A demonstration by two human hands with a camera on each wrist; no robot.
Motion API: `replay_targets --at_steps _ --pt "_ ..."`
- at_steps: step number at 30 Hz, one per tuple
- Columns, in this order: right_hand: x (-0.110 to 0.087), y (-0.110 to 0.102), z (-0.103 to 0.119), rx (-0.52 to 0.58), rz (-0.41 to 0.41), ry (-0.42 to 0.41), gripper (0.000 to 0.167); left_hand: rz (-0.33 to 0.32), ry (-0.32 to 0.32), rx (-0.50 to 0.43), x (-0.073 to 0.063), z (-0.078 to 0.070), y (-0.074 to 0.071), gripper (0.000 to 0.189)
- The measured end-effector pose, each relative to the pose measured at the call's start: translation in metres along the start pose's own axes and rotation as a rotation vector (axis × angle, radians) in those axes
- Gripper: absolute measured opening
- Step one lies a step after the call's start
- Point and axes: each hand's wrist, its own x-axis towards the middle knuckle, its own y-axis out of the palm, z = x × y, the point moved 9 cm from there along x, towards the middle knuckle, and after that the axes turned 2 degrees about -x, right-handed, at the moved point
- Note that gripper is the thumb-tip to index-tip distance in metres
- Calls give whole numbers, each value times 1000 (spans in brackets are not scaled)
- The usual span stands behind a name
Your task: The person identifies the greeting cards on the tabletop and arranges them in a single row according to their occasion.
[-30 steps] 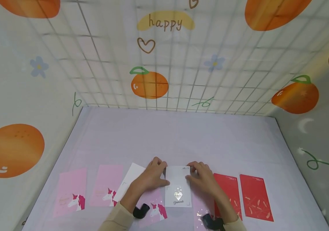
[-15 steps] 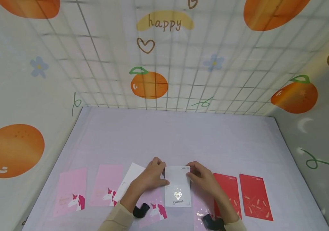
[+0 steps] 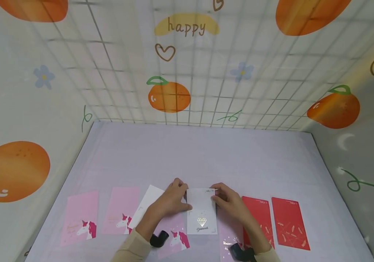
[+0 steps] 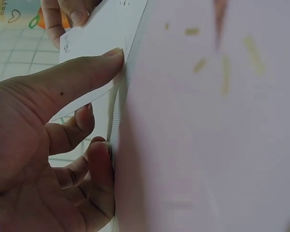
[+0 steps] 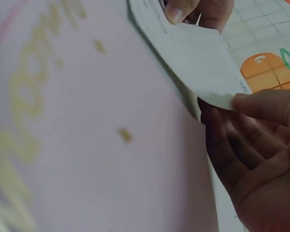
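A white card printed with a gold diamond and the word "Diamonds" (image 3: pixel 201 205) is between my two hands in the head view. My left hand (image 3: pixel 172 198) holds its left side; the left wrist view has the thumb (image 4: pixel 87 75) on the card's face and fingers curled behind. At the upper right corner, my right hand (image 3: pixel 232 202) pinches it, thumb above and fingers beneath in the right wrist view. The card's corner bends up slightly there. Pink unicorn cards lie close by, one (image 3: pixel 177 238) below my left hand and another (image 3: pixel 228 233) beside my right forearm.
Two more pink unicorn cards (image 3: pixel 80 214) (image 3: pixel 122 203) lie at left, near a tilted white card (image 3: pixel 145 203) partly under my left arm. Two red cards (image 3: pixel 259 211) (image 3: pixel 290 222) lie at right, one partly covered by my right forearm. Patterned walls (image 3: pixel 203 65) border the table.
Both hands keep their hold on the white card almost unmoved. Since a second ago, my right thumb and fingers have shifted slightly at the card's upper right corner.
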Motion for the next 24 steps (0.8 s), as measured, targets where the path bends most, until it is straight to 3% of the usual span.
replay_targets --at_steps 19,24 --pt "1 0 1 49 -37 1 33 -35 19 25 -6 -7 -8 43" --pt "0 -2 2 76 -53 -2 32 -54 10 -11 -11 -10 -11 47"
